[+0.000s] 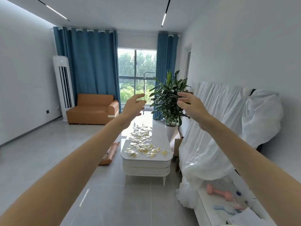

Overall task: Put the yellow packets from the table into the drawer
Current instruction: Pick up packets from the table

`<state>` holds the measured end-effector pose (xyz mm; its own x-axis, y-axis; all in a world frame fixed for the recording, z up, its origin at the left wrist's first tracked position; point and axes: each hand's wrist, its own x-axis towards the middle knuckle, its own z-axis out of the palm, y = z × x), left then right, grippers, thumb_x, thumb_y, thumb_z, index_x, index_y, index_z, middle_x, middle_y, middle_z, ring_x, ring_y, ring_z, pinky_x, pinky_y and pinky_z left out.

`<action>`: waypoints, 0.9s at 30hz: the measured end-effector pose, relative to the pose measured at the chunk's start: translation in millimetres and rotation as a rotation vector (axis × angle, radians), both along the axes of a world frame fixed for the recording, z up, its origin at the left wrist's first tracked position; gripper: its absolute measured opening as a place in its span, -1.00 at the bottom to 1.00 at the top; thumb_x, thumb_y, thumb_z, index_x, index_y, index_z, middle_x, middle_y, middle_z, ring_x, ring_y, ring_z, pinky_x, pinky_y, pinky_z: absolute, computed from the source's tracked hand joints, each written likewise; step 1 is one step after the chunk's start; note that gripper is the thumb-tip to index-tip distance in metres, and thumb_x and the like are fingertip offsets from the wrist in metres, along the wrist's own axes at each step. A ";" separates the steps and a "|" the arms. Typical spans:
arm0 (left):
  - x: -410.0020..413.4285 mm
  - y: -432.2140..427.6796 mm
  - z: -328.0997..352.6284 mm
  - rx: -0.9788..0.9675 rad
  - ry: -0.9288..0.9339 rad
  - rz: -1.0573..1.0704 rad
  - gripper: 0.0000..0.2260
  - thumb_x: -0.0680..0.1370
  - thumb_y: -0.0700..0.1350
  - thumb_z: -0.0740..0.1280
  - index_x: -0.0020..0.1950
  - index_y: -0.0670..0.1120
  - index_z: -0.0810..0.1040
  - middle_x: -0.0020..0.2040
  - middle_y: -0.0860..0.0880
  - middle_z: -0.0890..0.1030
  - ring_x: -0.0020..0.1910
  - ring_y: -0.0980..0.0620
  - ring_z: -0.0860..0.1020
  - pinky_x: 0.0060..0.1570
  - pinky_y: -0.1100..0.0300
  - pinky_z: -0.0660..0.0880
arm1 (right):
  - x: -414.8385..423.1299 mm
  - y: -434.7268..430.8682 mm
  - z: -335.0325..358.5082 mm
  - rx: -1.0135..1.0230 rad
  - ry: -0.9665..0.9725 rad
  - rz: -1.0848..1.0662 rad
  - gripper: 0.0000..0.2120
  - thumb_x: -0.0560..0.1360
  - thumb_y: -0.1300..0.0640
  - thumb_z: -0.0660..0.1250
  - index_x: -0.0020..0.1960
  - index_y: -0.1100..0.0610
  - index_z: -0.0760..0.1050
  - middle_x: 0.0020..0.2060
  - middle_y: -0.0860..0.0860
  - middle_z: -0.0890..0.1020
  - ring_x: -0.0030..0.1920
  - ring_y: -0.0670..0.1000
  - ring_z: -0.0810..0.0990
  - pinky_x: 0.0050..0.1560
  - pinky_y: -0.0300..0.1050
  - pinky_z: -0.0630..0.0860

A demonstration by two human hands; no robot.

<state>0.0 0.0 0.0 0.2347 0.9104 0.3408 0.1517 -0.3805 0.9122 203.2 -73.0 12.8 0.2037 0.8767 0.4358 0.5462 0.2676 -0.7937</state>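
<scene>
Several yellow packets [143, 147] lie scattered along the top of a white coffee table [146, 160] in the middle of the room. The table's front shows shut drawer fronts [146, 167]. Both my arms are stretched out in the air, well above and short of the table. My left hand [133, 106] is raised with relaxed, slightly spread fingers and holds nothing. My right hand [190, 103] is raised opposite it, fingers loosely bent, also holding nothing.
A sofa under white plastic sheeting [228, 128] runs along the right. A potted plant [169, 98] stands behind the table, an orange armchair [92, 110] at the back left. An orange bag [110, 152] lies on the floor left of the table. A pink dumbbell [218, 192] rests near right.
</scene>
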 end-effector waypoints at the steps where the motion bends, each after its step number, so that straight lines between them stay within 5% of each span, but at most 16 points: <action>1: 2.6 5.5 -1.0 0.001 -0.006 0.000 -0.67 0.63 -0.16 0.16 0.40 -0.01 0.36 0.28 -0.09 0.49 0.17 -0.06 0.50 0.07 0.12 0.44 | 1.0 7.0 -2.2 0.001 0.000 0.000 -0.60 0.60 0.12 0.23 0.43 0.02 0.34 0.30 0.02 0.49 0.22 0.01 0.47 0.13 -0.10 0.39; 8: 32.5 99.9 -24.1 -0.005 -0.045 -0.001 -0.68 0.61 -0.22 0.14 0.35 -0.05 0.41 0.15 0.00 0.54 0.11 -0.02 0.52 0.17 0.07 0.46 | 26.8 99.7 -31.8 -0.072 -0.010 0.003 -0.59 0.61 0.11 0.21 0.44 0.01 0.32 0.33 0.03 0.47 0.24 0.03 0.46 0.11 -0.11 0.38; 13: 65.1 203.8 -50.8 -0.031 0.024 -0.048 -0.66 0.59 -0.20 0.15 0.36 -0.01 0.40 0.20 -0.01 0.54 0.15 -0.03 0.52 0.17 0.05 0.46 | 52.3 195.0 -57.3 -0.094 -0.015 -0.027 -0.60 0.60 0.13 0.22 0.43 0.01 0.34 0.32 0.01 0.47 0.19 -0.05 0.43 0.09 -0.14 0.38; 17: 91.7 286.5 -69.6 -0.089 0.031 -0.054 -0.64 0.58 -0.22 0.14 0.37 -0.02 0.39 0.22 -0.04 0.54 0.10 -0.02 0.52 0.13 0.06 0.47 | 74.7 271.9 -74.5 -0.134 -0.016 -0.058 -0.61 0.59 0.10 0.24 0.41 -0.02 0.36 0.30 -0.01 0.49 0.20 -0.04 0.44 0.25 -0.06 0.40; 27: 157.4 467.0 -129.5 -0.225 0.083 -0.062 -0.65 0.59 -0.23 0.15 0.37 -0.04 0.40 0.20 -0.04 0.53 0.08 -0.02 0.51 0.15 0.05 0.46 | 143.4 449.6 -139.6 -0.291 0.057 -0.057 -0.61 0.58 0.13 0.26 0.40 0.02 0.38 0.29 0.01 0.49 0.25 0.03 0.48 0.19 -0.13 0.43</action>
